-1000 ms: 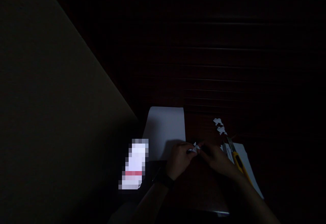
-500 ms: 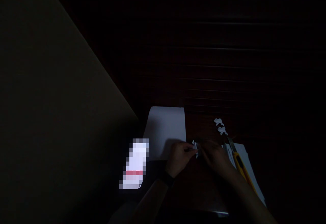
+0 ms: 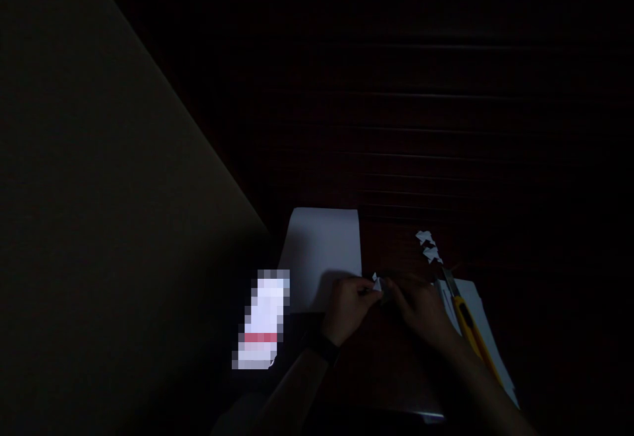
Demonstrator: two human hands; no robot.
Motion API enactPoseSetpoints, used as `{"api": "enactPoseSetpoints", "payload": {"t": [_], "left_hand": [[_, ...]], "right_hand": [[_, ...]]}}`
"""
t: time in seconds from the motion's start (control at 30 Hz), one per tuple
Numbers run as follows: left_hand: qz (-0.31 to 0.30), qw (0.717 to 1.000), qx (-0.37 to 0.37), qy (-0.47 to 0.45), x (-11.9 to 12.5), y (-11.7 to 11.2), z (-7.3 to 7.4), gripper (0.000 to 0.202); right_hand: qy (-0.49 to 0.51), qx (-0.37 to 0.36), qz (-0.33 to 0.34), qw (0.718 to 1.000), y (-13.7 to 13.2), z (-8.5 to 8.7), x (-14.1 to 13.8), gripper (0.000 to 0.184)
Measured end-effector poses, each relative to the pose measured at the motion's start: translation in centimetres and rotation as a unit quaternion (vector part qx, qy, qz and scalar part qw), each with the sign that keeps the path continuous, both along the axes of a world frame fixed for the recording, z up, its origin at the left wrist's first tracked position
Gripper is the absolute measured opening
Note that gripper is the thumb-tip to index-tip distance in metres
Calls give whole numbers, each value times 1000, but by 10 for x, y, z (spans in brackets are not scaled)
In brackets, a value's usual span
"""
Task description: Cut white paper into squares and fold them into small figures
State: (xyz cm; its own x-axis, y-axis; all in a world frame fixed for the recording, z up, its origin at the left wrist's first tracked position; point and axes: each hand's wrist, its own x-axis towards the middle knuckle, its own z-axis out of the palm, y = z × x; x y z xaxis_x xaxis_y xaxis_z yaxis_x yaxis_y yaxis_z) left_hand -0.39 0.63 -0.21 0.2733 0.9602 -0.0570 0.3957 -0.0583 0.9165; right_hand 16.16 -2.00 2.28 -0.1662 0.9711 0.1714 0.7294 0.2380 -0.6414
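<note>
1. Nearer than the large white sheet (image 3: 324, 244), which is taken as the landmark, a dark, glossy tabletop (image 3: 376, 370) is dimly seen.
2. A black wristband (image 3: 323, 349) is worn on the left wrist, just nearer than the sheet.
3. To the left of the sheet's near end, a brightly lit screen (image 3: 262, 320) is seen; it is blurred into blocks with one red band, so any writing on it cannot be read.
4. The left hand (image 3: 347, 304) is seen over the sheet's near right corner, with a small folded paper (image 3: 377, 285) pinched between thumb and fingertips.
5. That paper is held between the two hands, just right of the sheet.
6. The right hand (image 3: 421, 300) is placed farther right of the sheet, its thumb brought to the paper's right side; its fingers are shadowed, so whether they are closed on it cannot be told.
7. Well right of the sheet, a yellow cutter (image 3: 470, 327) is laid on a paper stack (image 3: 470, 290); any label is too dark to read.
8. Beyond these, right of the sheet, folded white pieces (image 3: 430, 252) are laid together.
</note>
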Motion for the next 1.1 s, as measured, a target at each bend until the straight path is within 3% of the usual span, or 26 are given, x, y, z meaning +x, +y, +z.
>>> {"api": "enactPoseSetpoints", "payload": {"t": [0.17,0.43,0.83,0.97,1.1], "left_hand": [[16,993,-71,-95,0,3,-2,24],[-4,985,-99,-141,2,2,-1,25],[22,994,-28,-99,6,-4,-6,20],[38,992,-43,-115,6,-3,-6,22],[39,985,-79,-147,5,-2,-3,26]], "right_hand": [[116,-48,-94,988,3,4,3,32],[151,-54,-44,986,2,-1,-7,29],[251,-111,-89,957,2,-14,-5,26],[290,-110,-102,945,2,-22,-6,25],[303,-99,-61,946,5,-20,-6,26]]}}
